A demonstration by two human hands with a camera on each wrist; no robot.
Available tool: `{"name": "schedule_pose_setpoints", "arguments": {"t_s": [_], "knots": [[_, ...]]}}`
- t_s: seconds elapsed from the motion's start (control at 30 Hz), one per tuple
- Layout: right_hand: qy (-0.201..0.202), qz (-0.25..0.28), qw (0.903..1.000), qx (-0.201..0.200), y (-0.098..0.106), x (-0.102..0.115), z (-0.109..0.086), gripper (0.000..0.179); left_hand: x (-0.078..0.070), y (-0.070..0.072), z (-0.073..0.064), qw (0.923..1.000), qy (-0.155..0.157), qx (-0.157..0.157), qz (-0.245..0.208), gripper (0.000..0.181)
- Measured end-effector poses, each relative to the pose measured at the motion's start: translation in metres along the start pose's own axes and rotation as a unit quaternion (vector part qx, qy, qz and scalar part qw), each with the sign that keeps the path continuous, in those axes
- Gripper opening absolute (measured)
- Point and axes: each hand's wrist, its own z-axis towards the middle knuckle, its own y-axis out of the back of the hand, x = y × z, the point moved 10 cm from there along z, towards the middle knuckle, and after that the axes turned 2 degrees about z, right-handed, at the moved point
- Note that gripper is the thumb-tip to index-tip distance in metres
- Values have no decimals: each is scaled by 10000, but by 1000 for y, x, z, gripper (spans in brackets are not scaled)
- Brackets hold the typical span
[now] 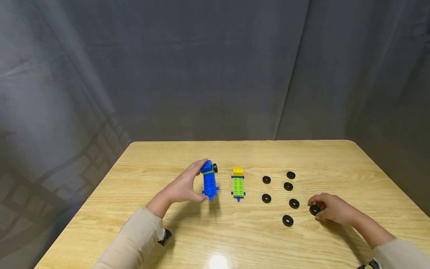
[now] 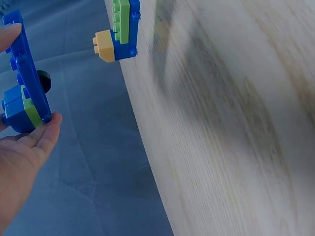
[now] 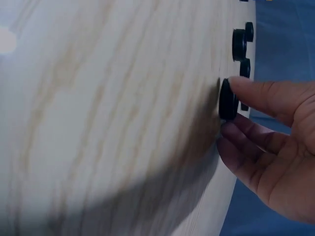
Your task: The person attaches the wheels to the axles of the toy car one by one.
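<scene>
My left hand (image 1: 184,185) holds a blue toy car base (image 1: 209,183) above the table, fingers at its block end and thumb at the other. A blue block and a thin green strip sit on that base, and one black wheel (image 1: 215,168) is fitted at its side. In the left wrist view the base (image 2: 30,73) stands tilted in the grip. My right hand (image 1: 336,209) pinches a black wheel (image 1: 314,210) between thumb and fingers, close over the table. That wheel (image 3: 228,100) appears edge-on in the right wrist view.
A green and blue car base (image 1: 238,186) with a yellow block (image 1: 237,171) lies mid-table, without wheels. Several loose black wheels (image 1: 266,198) lie to its right, one nearer wheel (image 1: 287,220) among them. Grey cloth (image 1: 208,82) hangs behind the wooden table (image 1: 161,151).
</scene>
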Motion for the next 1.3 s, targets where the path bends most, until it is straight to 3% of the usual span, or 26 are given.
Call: {"name": "schedule_pose_setpoints", "arguments": {"t_s": [0.3, 0.5, 0.7, 0.93, 1.3], "knots": [[-2, -386, 9993, 11, -3, 1, 2, 26, 3, -4, 0, 10000, 85, 18, -16, 100], [-211, -226, 9994, -127, 0, 3, -1, 25, 2, -7, 0, 9999, 86, 16, -71, 99], [1, -293, 9975, -642, 12, 18, -2, 25, 0, -8, 2, 9999, 19, -44, -115, 99], [581, -353, 9857, -1539, 30, 51, 0, 28, -1, -6, 3, 9998, 23, -150, -128, 100], [957, -109, 9735, -2076, 34, 85, 1, 29, -9, -8, 6, 9994, -153, -195, -225, 100]]}}
